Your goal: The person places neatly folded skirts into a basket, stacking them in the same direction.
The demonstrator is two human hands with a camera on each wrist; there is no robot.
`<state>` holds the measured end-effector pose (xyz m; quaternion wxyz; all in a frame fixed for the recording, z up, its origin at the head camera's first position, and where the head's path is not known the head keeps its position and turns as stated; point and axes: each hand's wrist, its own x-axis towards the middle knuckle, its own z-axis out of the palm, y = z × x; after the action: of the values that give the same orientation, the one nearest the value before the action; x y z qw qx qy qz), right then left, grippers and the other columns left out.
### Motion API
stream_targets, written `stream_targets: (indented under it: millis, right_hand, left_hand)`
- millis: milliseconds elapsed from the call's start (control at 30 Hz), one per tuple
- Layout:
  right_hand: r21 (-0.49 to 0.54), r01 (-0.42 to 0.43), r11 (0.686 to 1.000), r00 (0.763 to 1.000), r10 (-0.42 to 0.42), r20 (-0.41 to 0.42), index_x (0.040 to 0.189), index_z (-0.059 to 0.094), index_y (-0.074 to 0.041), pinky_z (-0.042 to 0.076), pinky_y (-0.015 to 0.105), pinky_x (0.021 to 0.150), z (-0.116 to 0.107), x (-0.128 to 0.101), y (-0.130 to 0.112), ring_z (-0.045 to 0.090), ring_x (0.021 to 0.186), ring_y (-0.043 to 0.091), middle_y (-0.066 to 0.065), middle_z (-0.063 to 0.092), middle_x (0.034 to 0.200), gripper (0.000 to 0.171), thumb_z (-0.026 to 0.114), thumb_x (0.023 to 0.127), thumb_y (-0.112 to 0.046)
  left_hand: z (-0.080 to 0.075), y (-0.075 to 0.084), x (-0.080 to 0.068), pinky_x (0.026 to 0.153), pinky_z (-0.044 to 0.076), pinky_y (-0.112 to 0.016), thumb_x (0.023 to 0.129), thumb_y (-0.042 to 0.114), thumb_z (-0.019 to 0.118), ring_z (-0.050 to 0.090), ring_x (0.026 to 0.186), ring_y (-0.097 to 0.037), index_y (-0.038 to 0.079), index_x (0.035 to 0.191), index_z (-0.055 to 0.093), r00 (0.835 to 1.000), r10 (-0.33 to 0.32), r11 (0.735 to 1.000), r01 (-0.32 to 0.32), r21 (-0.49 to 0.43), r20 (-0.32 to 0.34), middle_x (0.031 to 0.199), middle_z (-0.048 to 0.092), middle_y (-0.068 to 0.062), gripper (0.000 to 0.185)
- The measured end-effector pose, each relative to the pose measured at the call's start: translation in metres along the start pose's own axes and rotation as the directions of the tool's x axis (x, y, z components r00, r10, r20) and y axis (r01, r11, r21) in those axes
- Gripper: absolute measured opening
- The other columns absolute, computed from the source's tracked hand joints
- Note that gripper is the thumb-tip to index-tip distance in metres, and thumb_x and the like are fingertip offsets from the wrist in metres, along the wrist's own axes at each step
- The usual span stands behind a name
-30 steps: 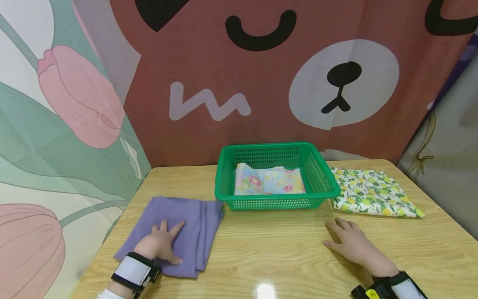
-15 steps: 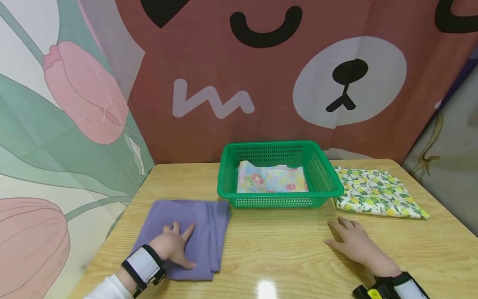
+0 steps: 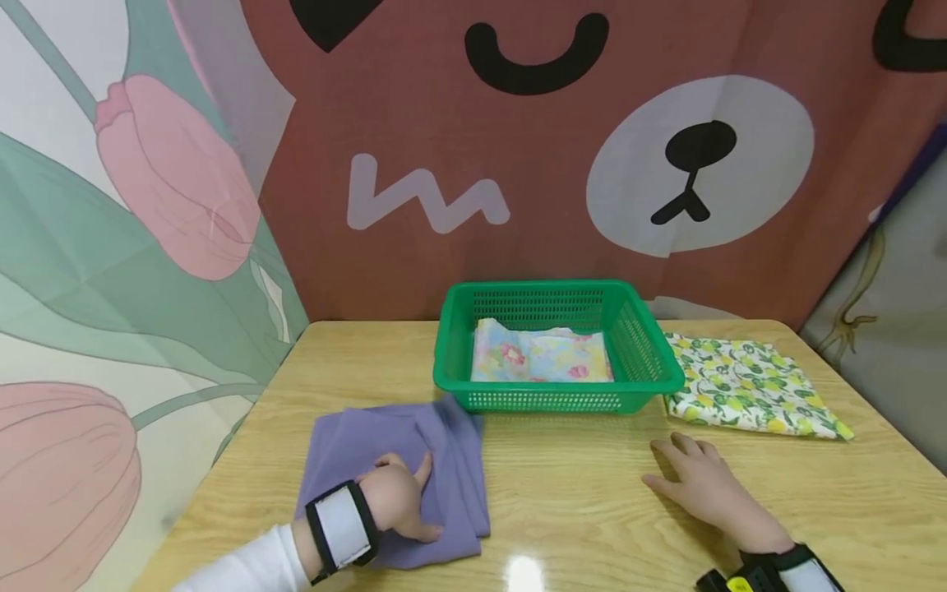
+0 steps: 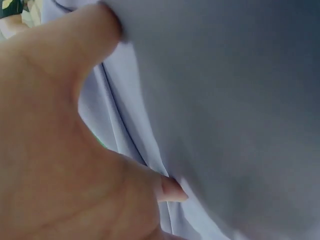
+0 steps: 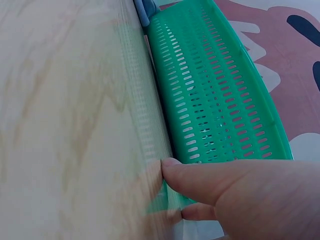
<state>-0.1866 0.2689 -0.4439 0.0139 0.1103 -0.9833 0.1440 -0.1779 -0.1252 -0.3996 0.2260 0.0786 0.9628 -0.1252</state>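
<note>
purple cloth bunched up and sliding toward the basket

a second ago the left hand (image 3: pixel 395 503) lay flat with spread fingers on the purple cloth (image 3: pixel 414 460), which sat folded and smooth near the table's (image 3: pixel 562 501) front left. now the fingers have curled in and gathered a ridge of fabric, and the cloth has shifted right: its far corner is just beside the front wall of the green basket (image 3: pixel 555 400), perhaps touching it, though the head view blurs there. the left wrist view shows the thumb (image 4: pixel 100 30) and one fingertip pressed into folds of the fabric, so the hand is grasping the cloth rather than merely resting on it.

the right hand (image 3: pixel 699 481) has not moved; it lies palm down on the bare wood in front of the basket's right end, fingers relaxed and holding nothing. in the right wrist view its fingertips (image 5: pixel 172 167) sit close to the basket's wall.

inside the basket a folded flowered cloth (image 3: pixel 543 360) lies flat. a lemon-print cloth (image 3: pixel 747 385) rests on the table just to the right of the basket.

judging by the change, the smoothing has given way to picking up or dragging the purple cloth, with the basket as the likely place for it.
</note>
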Motion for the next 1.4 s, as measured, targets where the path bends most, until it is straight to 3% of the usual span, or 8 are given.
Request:
stream_targets:
  millis: [200,633,867,1067,1400]
  right_hand:
    - [-0.014,-0.016,1.0,1.0,0.015,-0.005,0.124,0.058,0.0,0.037,0.07,0.081,-0.001,-0.001,0.001,0.043,0.107,0.06,0.037,0.047,0.125,0.061,0.066,0.083,-0.046]
    - [-0.01,-0.03,0.999,0.999,0.031,0.022,0.126,0.056,0.0,0.036,0.071,0.082,-0.005,-0.002,0.003,0.042,0.109,0.061,0.038,0.045,0.127,0.064,0.064,0.084,-0.048]
    - [-0.011,-0.044,0.999,0.999,0.044,0.031,0.126,0.056,-0.001,0.036,0.071,0.082,-0.006,-0.002,0.003,0.041,0.109,0.061,0.038,0.045,0.127,0.063,0.063,0.085,-0.048]
    - [-0.001,-0.038,0.999,0.999,0.038,0.029,0.126,0.056,-0.002,0.035,0.072,0.082,-0.004,-0.001,-0.001,0.041,0.11,0.06,0.036,0.046,0.127,0.062,0.063,0.085,-0.048]
    - [0.007,-0.032,0.999,0.999,0.031,0.025,0.126,0.057,-0.002,0.034,0.072,0.083,0.0,-0.001,-0.003,0.04,0.111,0.061,0.036,0.045,0.127,0.062,0.064,0.085,-0.047]
  left_hand:
    - [-0.001,0.015,-0.003,0.071,0.05,-0.063,0.068,0.077,0.06,0.051,0.105,-0.049,0.018,0.148,0.03,0.998,0.052,0.997,-0.051,0.056,-0.019,0.119,0.042,-0.039,0.104]
    - [-0.003,0.045,-0.008,0.072,0.052,-0.057,0.068,0.083,0.053,0.059,0.088,-0.047,0.034,0.15,0.021,0.992,0.123,0.984,-0.118,0.135,-0.026,0.121,0.041,-0.032,0.1]
    - [-0.009,0.065,-0.008,0.06,0.054,-0.05,0.067,0.088,0.045,0.061,0.086,-0.05,0.041,0.148,0.02,0.984,0.161,0.958,-0.138,0.253,-0.074,0.12,0.046,-0.028,0.097]
    - [-0.009,0.076,-0.006,0.057,0.052,-0.051,0.068,0.089,0.041,0.062,0.08,-0.047,0.041,0.149,0.019,0.98,0.179,0.947,-0.147,0.286,-0.09,0.12,0.048,-0.027,0.097]
    - [-0.01,0.093,-0.002,0.064,0.053,-0.053,0.07,0.088,0.038,0.058,0.096,-0.035,0.038,0.149,0.019,0.971,0.227,0.934,-0.196,0.298,-0.075,0.119,0.05,-0.026,0.096]
